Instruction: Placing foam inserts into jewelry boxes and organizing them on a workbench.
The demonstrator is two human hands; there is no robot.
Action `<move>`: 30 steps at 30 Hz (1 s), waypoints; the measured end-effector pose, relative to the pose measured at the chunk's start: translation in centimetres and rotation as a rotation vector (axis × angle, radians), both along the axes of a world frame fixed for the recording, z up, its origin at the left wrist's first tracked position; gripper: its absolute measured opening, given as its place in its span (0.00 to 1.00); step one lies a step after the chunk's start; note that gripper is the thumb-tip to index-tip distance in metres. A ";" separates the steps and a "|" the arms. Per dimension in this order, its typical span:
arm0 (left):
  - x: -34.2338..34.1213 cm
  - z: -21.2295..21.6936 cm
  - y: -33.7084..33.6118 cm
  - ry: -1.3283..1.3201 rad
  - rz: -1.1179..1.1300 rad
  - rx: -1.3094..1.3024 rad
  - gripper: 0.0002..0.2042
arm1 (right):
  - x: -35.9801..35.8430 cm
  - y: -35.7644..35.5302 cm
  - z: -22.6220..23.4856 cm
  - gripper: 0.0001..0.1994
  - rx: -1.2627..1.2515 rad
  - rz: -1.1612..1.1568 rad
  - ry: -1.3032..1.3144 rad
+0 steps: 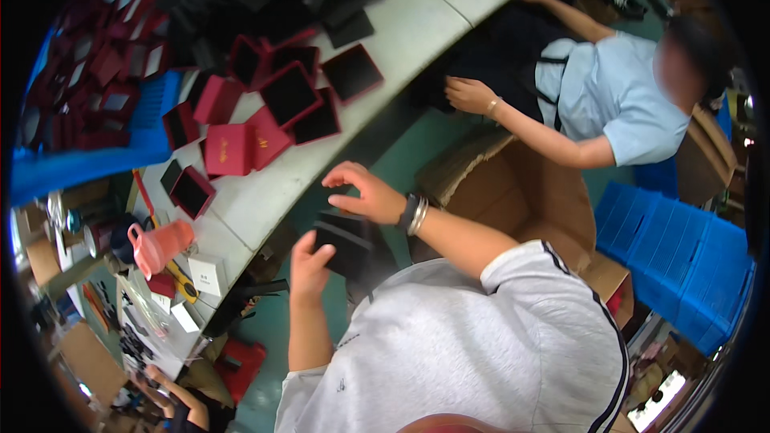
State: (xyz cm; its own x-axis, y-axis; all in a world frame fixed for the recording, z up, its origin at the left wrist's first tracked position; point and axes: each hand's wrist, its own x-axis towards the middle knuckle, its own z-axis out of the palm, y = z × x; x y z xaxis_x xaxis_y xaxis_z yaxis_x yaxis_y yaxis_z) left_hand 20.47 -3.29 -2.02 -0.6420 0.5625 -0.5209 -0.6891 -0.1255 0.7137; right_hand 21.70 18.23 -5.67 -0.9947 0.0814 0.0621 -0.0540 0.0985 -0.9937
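Head view: left hand [309,267] grips black pad [343,244]; right hand [362,192] spread just above.

the black insert [343,244] between the hands looks matt, like foam or card. red boxes [234,148] near the tabletop's front edge show a smooth, faintly glossy paper wrap with matt black linings. the tabletop [417,24] is smooth pale laminate. the pink jug [160,244] is glossy plastic. wrist bangles [417,215] gleam like metal. the carton [537,192] is rough brown cardboard.
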 end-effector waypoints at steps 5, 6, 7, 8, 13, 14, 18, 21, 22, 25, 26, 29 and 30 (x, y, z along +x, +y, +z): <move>-7.4 -3.2 0.4 0.629 0.354 -0.850 0.18 | 3.0 6.1 -12.3 0.17 0.007 -0.019 -0.458; -9.2 -4.6 0.4 0.834 0.333 -1.042 0.20 | 5.8 7.5 -16.9 0.20 0.362 0.010 -0.563; -10.2 -6.2 -0.4 0.837 0.315 -1.065 0.20 | 8.4 9.0 -19.6 0.19 0.664 0.184 -0.775; -11.2 -7.9 -0.5 0.966 0.367 -1.114 0.22 | 12.1 9.5 -25.5 0.17 1.189 0.920 -0.967; -11.6 -8.9 -0.7 1.109 0.320 -1.084 0.24 | 19.4 9.6 -23.2 0.17 1.039 0.320 -0.998; -11.4 -8.9 -0.3 1.110 0.306 -1.086 0.24 | 19.3 9.9 -22.9 0.17 1.028 0.319 -1.005; -11.8 -9.2 -0.3 1.090 0.297 -1.013 0.25 | 18.9 9.7 -22.9 0.18 1.028 0.351 -1.119; -11.3 -8.5 0.1 1.071 0.267 -0.999 0.27 | 19.4 9.1 -21.3 0.33 1.084 0.313 -1.142; -11.7 -8.7 -0.3 1.058 0.262 -0.960 0.28 | 19.2 9.0 -20.6 0.31 1.067 0.324 -1.180; -11.7 -9.5 -1.6 1.032 0.303 -1.024 0.33 | 22.3 8.0 -20.6 0.23 1.079 0.228 -1.169; -11.7 -9.0 -2.4 0.993 0.226 -1.138 0.39 | 23.2 7.6 -19.4 0.20 1.070 0.285 -1.174; -12.9 -9.1 -4.3 1.119 0.117 -1.141 0.33 | 32.3 5.1 -22.6 0.19 1.043 0.232 -1.294; -13.4 -8.4 -4.8 1.102 -0.033 -1.077 0.30 | 35.7 4.7 -23.8 0.20 1.038 0.172 -1.339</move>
